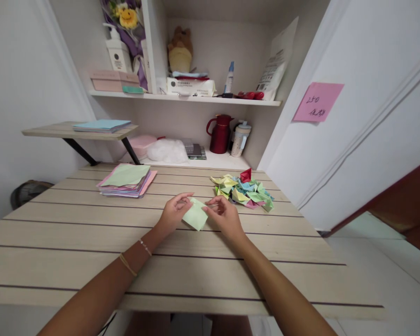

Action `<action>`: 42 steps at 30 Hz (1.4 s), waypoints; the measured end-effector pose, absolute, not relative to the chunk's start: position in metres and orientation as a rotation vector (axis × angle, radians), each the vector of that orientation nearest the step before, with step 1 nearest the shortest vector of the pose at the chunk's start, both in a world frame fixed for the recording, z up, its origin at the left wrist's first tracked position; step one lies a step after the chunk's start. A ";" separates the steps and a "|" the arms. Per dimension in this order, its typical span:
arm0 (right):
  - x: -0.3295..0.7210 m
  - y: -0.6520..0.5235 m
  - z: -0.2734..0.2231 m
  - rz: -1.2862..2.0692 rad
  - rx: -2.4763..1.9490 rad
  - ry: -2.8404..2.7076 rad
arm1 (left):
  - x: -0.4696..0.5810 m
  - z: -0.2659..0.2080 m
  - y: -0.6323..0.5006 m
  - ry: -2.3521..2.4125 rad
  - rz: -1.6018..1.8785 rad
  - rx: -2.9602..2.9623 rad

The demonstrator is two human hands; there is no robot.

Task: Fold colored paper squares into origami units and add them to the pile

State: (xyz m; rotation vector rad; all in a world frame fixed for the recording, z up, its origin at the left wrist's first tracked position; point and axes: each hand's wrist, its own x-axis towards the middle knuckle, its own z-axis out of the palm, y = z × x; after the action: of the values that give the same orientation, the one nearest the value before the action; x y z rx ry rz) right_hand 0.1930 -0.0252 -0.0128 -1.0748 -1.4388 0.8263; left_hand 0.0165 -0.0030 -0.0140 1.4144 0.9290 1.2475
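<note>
A small pale green sheet of folded paper [196,215] is held between my two hands above the middle of the table, one corner pointing toward me. My left hand [173,212] pinches its left upper edge between thumb and fingers. On the other side, my right hand [226,214] grips the right edge, thumb on top. Just beyond my right hand lies a pile of folded paper boats [245,189] in yellow, green, blue and pink, with a red one on top at the back. A stack of coloured paper sheets [128,177], pale green uppermost, sits to the far left.
The slatted wooden table [182,275] spans the view. At its left stands a small raised shelf [52,129] with blue paper [101,125]. Behind are a dark red jug [220,134], a pale cup [241,139] and a white plastic bag [168,151]. A pink note [318,102] hangs on the right wall.
</note>
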 end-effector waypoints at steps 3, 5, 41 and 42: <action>0.195 -0.026 -0.011 0.843 -1.103 -1.461 | 0.017 -0.014 -0.003 0.921 1.242 1.378; 0.195 -0.026 -0.011 0.855 -1.114 -1.467 | 0.018 -0.014 -0.003 0.919 1.224 1.360; 0.193 -0.032 -0.007 1.077 -0.859 -1.765 | 0.018 -0.015 0.001 1.070 1.387 1.306; 0.193 -0.031 -0.008 1.063 -0.880 -1.772 | 0.018 -0.016 0.000 1.044 1.367 1.321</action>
State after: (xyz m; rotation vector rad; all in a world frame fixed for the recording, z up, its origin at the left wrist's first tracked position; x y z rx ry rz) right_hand 0.1925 -0.0310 -0.0082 -0.8804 -1.7719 1.0631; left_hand 0.0185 -0.0003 -0.0163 1.3206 1.0439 1.3671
